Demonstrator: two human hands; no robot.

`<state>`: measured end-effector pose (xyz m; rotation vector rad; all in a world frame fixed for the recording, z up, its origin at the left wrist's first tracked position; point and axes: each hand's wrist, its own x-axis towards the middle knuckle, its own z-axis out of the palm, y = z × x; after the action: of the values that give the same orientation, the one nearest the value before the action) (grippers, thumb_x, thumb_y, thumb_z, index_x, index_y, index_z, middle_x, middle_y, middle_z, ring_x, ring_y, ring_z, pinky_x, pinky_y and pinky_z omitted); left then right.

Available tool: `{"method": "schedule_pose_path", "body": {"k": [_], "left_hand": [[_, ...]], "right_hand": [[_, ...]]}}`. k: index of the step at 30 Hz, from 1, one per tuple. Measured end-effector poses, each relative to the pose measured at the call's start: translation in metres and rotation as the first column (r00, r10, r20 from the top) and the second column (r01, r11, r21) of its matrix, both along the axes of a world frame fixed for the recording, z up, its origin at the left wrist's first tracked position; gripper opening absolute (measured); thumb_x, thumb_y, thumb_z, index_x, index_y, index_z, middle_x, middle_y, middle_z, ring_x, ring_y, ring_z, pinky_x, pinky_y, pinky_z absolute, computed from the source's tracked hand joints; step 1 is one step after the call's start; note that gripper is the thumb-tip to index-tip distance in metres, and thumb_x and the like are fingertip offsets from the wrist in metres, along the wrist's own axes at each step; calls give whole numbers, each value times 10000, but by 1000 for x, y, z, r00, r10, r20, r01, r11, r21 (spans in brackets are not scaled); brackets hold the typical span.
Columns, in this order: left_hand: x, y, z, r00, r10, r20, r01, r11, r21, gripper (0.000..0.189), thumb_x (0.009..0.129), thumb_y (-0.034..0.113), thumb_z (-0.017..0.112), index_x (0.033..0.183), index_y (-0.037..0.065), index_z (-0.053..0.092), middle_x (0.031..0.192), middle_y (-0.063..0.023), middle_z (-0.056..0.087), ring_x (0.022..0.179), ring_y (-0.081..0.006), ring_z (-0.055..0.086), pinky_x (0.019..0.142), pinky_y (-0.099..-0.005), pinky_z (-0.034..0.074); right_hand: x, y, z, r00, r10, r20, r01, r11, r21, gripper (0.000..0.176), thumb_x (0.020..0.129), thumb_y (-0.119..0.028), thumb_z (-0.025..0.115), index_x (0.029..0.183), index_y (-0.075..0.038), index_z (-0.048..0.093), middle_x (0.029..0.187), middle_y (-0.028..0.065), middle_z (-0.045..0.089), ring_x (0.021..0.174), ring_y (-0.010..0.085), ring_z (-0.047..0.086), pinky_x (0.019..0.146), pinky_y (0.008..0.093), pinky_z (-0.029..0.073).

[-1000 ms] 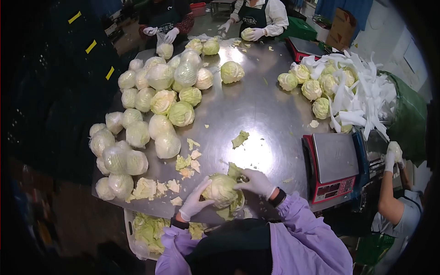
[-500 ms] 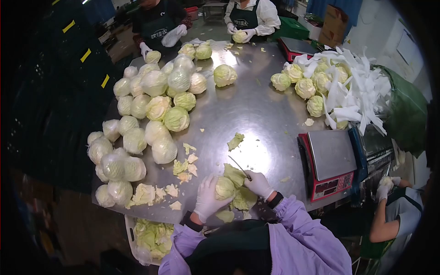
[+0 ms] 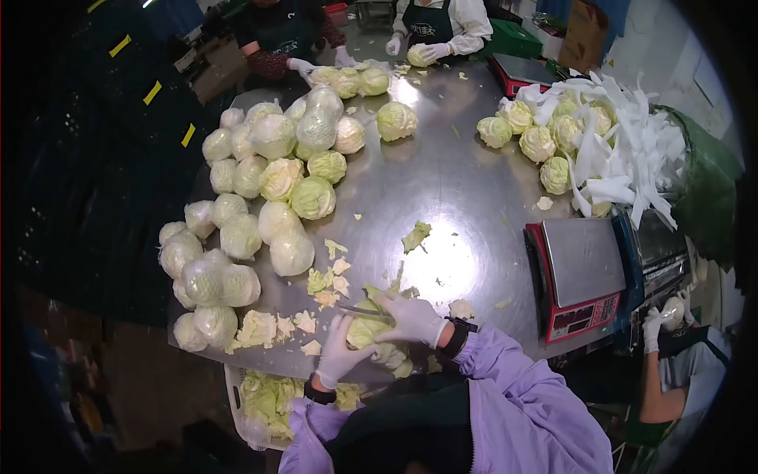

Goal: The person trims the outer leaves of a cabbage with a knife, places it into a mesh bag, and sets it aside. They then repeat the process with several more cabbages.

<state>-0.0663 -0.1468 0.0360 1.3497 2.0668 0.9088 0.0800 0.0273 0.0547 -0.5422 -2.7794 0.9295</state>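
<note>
While apparently trimming, cradling the cabbage (image 3: pixel 362 332) in the left hand (image 3: pixel 339 352) over the table (image 3: pixel 482 205), gripping the knife (image 3: pixel 363 311) across it with the right hand (image 3: pixel 417 319). Next, probably calls for steady support and careful fingers.

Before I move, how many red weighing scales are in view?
2. The near red scale sits by the right edge of the table; the far red scale is at the far right, beyond the white strips. Others may be hidden.
</note>
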Motion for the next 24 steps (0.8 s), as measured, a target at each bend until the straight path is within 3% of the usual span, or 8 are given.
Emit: {"method": "schedule_pose_path", "body": {"k": [6,9,12,16,18,20,22,24], "left_hand": [[-27,-23,1,971,-213,110,206,976,69,900,637,239,861,1360,24,369,1434,-243,317,1363,-369,297,1098,-404,297],[-8,-19,1,989,-57,135,44,994,101,863,644,221,862,1326,28,370,1419,-252,336,1349,-376,316,1094,-413,301],[-7,-13,-7,995,-3,95,-8,994,109,834,653,218,862,1298,35,367,1411,-251,348,1337,-357,338,1091,-413,306],[-29,-30,-19,966,-45,255,5,988,156,814,661,204,857,1303,48,382,1396,-202,382,1315,-300,371,1080,-389,323],[-39,-44,-26,690,57,722,-271,945,185,741,738,217,797,1327,53,378,1410,-161,389,1313,-273,380,1080,-366,326],[-48,-55,-46,650,44,759,-323,919,224,649,867,310,648,1384,63,344,1422,-136,399,1311,-272,397,1077,-391,348],[-42,-54,-62,65,91,994,-617,787,-32,605,928,409,508,1411,82,346,1422,-142,408,1303,-298,414,1060,-441,382],[-27,-42,-60,-39,31,999,-661,749,-49,606,947,482,406,1415,99,363,1412,-150,420,1297,-319,422,1048,-496,391]], "right_hand": [[27,40,-35,899,-35,436,200,919,-339,595,746,-422,715,1231,-110,569,1105,145,640,949,309,636,813,375,508],[24,23,-17,988,-127,-84,91,936,-339,590,782,-406,691,1274,-110,553,1138,153,628,985,298,628,850,376,493],[-10,-11,-9,930,-54,-363,-57,956,-287,587,818,-415,653,1304,-110,534,1178,157,611,988,314,620,863,389,488],[-34,-15,-50,981,-92,-170,-12,848,-530,485,852,-413,603,1204,-80,590,1101,171,635,937,348,620,836,414,488],[-28,-5,-82,990,-32,137,95,871,-482,390,868,-400,576,1061,-66,630,983,181,655,874,365,622,783,423,489],[-15,-5,-88,992,-40,121,87,910,-405,347,875,-381,578,1009,-66,636,914,174,657,828,346,633,743,400,496],[1,5,-85,986,-73,152,124,925,-360,311,880,-353,591,995,-70,646,851,156,668,777,298,655,685,360,503],[12,21,-90,985,-128,112,162,912,-377,314,886,-329,591,1061,-75,654,925,135,679,769,271,659,678,361,506]]}}
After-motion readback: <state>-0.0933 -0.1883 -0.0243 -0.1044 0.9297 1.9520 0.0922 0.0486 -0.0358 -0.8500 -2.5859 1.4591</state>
